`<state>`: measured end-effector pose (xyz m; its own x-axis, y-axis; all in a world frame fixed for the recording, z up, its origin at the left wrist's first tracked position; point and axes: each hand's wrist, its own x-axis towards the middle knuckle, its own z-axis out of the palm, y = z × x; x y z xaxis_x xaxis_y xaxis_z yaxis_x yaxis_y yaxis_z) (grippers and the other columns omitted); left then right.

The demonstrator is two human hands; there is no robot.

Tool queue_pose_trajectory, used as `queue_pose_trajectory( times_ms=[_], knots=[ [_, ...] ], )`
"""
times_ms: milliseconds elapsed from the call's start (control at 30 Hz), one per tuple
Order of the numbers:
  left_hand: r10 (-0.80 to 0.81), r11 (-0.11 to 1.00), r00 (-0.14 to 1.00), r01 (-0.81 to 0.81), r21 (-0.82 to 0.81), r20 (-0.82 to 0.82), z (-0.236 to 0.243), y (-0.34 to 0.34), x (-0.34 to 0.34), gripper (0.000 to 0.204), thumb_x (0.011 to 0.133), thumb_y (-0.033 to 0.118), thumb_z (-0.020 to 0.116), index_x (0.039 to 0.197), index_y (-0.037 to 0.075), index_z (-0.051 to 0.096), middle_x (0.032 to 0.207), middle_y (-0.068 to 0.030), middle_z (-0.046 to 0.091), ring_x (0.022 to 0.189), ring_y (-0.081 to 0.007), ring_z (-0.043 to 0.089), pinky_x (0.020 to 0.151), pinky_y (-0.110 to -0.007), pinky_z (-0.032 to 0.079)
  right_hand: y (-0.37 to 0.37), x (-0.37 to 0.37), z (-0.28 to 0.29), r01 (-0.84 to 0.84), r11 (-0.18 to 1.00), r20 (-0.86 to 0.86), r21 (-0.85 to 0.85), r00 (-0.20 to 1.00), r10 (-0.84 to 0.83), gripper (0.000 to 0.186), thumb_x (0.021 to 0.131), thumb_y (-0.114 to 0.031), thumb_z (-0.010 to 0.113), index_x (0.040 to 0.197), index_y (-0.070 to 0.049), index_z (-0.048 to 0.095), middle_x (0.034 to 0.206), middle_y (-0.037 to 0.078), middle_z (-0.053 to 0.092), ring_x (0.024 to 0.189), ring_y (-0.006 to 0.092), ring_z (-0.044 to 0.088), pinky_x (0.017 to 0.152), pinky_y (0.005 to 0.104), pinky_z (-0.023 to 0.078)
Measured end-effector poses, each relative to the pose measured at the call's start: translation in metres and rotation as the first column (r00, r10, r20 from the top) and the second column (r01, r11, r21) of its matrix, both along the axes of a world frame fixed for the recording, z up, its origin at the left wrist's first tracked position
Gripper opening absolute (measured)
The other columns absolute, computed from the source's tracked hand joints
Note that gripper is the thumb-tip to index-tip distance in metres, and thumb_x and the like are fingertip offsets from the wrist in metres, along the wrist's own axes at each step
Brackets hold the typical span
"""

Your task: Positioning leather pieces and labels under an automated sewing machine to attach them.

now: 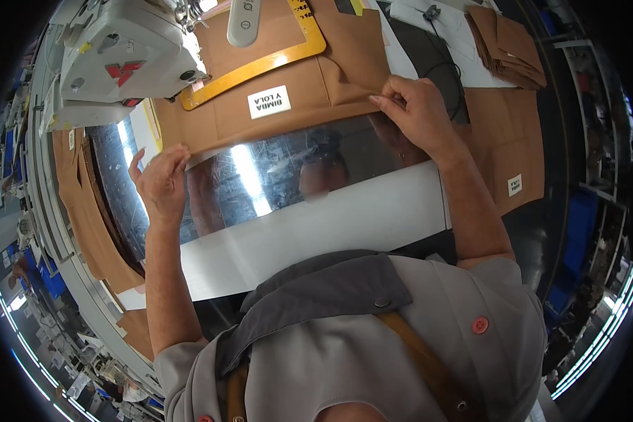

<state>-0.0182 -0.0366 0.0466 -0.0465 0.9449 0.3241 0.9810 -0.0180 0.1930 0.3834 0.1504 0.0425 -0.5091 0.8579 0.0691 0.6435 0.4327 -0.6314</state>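
Observation:
A brown fabric panel (232, 121) with a white label (269, 103) lies on the work surface, a fold bunched toward its right side. My right hand (420, 116) pinches the panel's near right edge between thumb and fingers. At the near left corner, the fingertips of my left hand (163, 184) are closed on the same edge, with another finger raised. A yellow frame (260, 70) rests on top of the panel, beyond the label. Part of the panel is hidden under the sewing machine (123, 60) at the upper left.
In front of me is a shiny metal plate (281, 169) bordered by a white board (316, 221). Brown panels (95, 218) hang at the left. At the right lie a labelled brown panel (503, 148) and a stack of brown pieces (503, 43). A white handheld device (244, 21) hangs above the frame.

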Motion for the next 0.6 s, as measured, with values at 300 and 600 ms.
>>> queue_pose_trajectory(
  times_ms=[300,600],
  knots=[
    [-0.038,0.99,0.993,0.052,-0.128,0.113,0.009,-0.078,0.084,0.034,0.081,0.014,0.083,0.113,0.011,0.073,0.127,-0.0041,0.071,0.121,-0.0221,0.066,0.113,-0.043,0.033,-0.057,0.012,-0.01,-0.076,0.976,0.048,0.206,0.997,0.068,0.036,0.08,-0.038,0.085,0.086,-0.013,0.06,0.08,-0.001,0.061,0.073,0.0188,0.06,0.079,0.0385,0.041],
    [-0.494,0.865,0.839,0.501,0.03,0.228,-0.033,-0.012,0.195,0.051,0.08,0.012,0.082,0.128,0.004,0.067,0.137,-0.0108,0.064,0.129,-0.0271,0.06,0.106,-0.044,0.048,-0.053,-0.034,-0.033,-0.202,0.913,0.039,0.355,0.979,0.202,0.052,0.079,-0.04,0.085,0.118,-0.014,0.062,0.145,0.007,0.053,0.136,0.0295,0.046,0.111,0.0471,0.035]
  ],
)
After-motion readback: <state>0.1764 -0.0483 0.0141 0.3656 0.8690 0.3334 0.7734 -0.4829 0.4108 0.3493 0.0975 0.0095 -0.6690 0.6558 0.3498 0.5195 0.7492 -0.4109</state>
